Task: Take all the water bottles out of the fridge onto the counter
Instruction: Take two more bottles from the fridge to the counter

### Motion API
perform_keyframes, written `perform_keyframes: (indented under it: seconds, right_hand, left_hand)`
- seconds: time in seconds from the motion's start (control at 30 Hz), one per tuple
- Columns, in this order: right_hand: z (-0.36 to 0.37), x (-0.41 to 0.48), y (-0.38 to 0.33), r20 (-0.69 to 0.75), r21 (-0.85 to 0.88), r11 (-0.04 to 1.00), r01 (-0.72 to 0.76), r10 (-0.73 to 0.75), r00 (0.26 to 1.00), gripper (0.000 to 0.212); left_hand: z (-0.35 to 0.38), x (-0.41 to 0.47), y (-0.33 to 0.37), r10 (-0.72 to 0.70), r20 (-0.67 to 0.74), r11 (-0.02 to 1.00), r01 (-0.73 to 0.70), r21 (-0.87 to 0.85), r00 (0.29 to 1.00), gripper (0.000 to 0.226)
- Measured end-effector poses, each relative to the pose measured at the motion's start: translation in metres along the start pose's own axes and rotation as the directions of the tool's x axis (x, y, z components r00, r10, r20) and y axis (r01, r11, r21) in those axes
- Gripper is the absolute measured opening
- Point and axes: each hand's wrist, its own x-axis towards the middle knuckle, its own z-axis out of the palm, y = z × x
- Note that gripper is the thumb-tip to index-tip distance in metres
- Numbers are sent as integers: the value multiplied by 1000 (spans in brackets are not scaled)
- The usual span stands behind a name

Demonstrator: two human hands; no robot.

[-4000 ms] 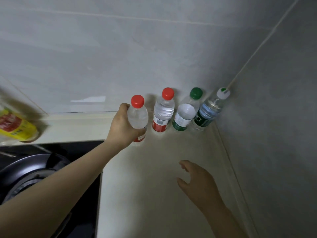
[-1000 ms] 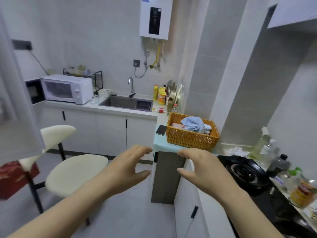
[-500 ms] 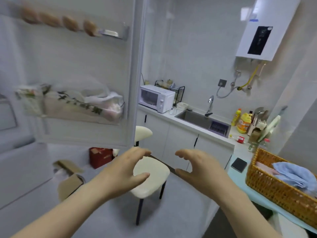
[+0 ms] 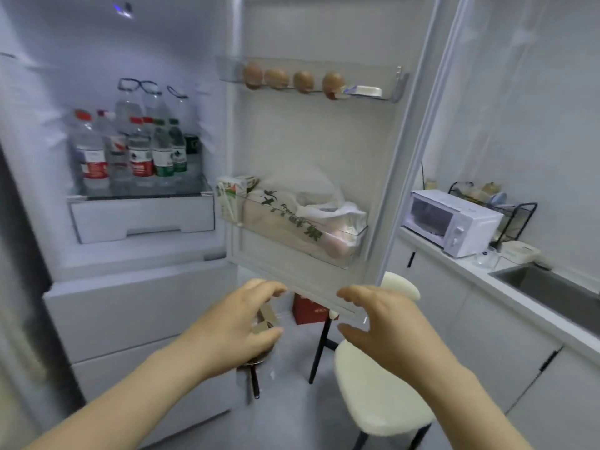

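Both the left hand point(image 4: 237, 326) and right hand point(image 4: 383, 329) hang empty with fingers apart, before the open white fridge point(image 4: 136, 287); clear plastic water bottles point(image 4: 136, 154) crowd its glass shelf point(image 4: 143, 193).

Clear plastic water bottles point(image 4: 136, 151) — red or green caps, matching red-and-white or green-and-white labels. White fridge interior point(image 4: 97, 43); four brown eggs point(image 4: 293, 81); white bag printed with green characters point(image 4: 302, 222); white microwave point(image 4: 454, 222); cream stool seat point(image 4: 376, 391) — black legs.
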Motion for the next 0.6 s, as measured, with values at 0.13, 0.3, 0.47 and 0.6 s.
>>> perform_keyframes:
  seconds: [0.13, 0.3, 0.47, 0.6]
  right_hand:
    - [16, 42, -26, 13, 16, 993, 117, -117, 993, 48]
    - [30, 95, -68, -18, 28, 976, 215, -214, 977, 47]
    - [34, 151, -117, -61, 21, 957, 288, -287, 956, 49]
    - [34, 198, -157, -112, 22, 944, 329, -325, 939, 50]
  left_hand:
    - [-24, -14, -30, -98, -51, 994, 101, 43, 994, 51]
    - [-59, -22, -77, -169, -126, 981, 179, 80, 978, 53]
    - [-101, -22, -131, -203, -189, 972, 221, 78, 961, 52]
    - [-135, -18, -176, -217, -236, 968, 240, 72, 947, 53]
